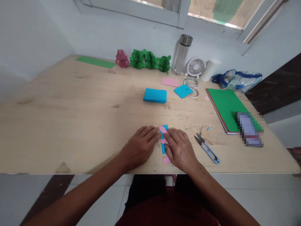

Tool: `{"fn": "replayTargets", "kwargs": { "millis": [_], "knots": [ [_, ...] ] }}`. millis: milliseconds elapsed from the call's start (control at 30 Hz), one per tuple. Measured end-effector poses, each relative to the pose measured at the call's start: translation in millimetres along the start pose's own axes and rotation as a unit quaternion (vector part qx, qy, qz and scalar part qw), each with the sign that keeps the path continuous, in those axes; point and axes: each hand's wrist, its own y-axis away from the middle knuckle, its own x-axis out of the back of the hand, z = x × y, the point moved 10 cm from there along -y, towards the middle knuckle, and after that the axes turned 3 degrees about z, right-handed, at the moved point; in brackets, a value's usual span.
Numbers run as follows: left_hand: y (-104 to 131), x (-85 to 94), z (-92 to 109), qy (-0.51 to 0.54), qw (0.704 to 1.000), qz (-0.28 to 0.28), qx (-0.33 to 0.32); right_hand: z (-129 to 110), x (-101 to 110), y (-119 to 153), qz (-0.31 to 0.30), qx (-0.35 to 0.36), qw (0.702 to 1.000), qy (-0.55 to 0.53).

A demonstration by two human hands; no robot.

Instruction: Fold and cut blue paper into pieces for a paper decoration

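A narrow blue paper strip (pixel 164 148) lies near the table's front edge, with a pink paper cutout (pixel 162 129) with a wavy edge on top of it. My left hand (pixel 142 145) lies flat, its fingers stretched out and the tips at the strip's left edge. From the right, my right hand (pixel 180 147) holds the pink cutout down on the blue strip, fingers bent and thumb close by; they cover part of both papers. A small pink paper piece (pixel 166 160) shows just below the strip. Blue thread snips (pixel 207 149) lie right of my right hand.
Beyond my hands sit a stack of blue paper (pixel 155 95), a blue sheet (pixel 182 91), pink paper (pixel 169 82) and tape rolls (pixel 192 82). Green folded-paper shapes (pixel 149 60), a glass bottle (pixel 181 56) and a fan (pixel 196 67) line the wall. A phone (pixel 249 128) overlaps a green folder (pixel 229 106).
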Motion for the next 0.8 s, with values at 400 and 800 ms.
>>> {"fn": "replayTargets", "kwargs": {
  "millis": [400, 800],
  "knots": [
    [-6.5, 2.3, 4.7, -0.035, 0.998, -0.020, 0.042, -0.9, 0.7, 0.1, -0.003, 0.003, 1.000, 0.004],
    [-4.1, 0.5, 9.0, -0.055, 0.994, 0.019, 0.093, -1.0, 0.8, -0.1, -0.003, 0.004, 1.000, 0.004]
  ]
}}
